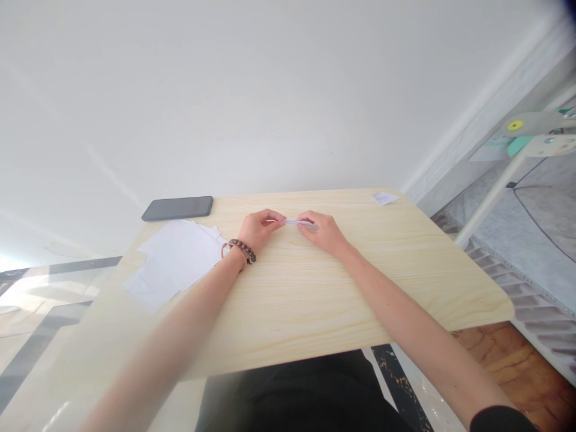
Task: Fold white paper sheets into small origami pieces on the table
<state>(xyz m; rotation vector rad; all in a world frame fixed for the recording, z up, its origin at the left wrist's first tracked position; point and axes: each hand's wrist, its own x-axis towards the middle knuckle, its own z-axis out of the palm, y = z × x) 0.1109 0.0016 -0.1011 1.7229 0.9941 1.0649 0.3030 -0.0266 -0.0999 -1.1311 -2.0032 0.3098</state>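
Note:
Both my hands meet over the far middle of a light wooden table (pixel 315 300). My left hand (pixel 260 228), with a bead bracelet at the wrist, pinches one end of a small folded strip of white paper (pixel 294 222). My right hand (pixel 321 231) pinches the strip's other end, fingers curled over it. The strip is held just above the tabletop between the two hands.
A loose pile of white paper sheets (pixel 175 258) lies on the table's left part. A dark phone (pixel 178 208) rests at the far left edge. A small paper scrap (pixel 384 197) sits at the far right corner. A white wall is behind; a stand (pixel 495 192) is at right.

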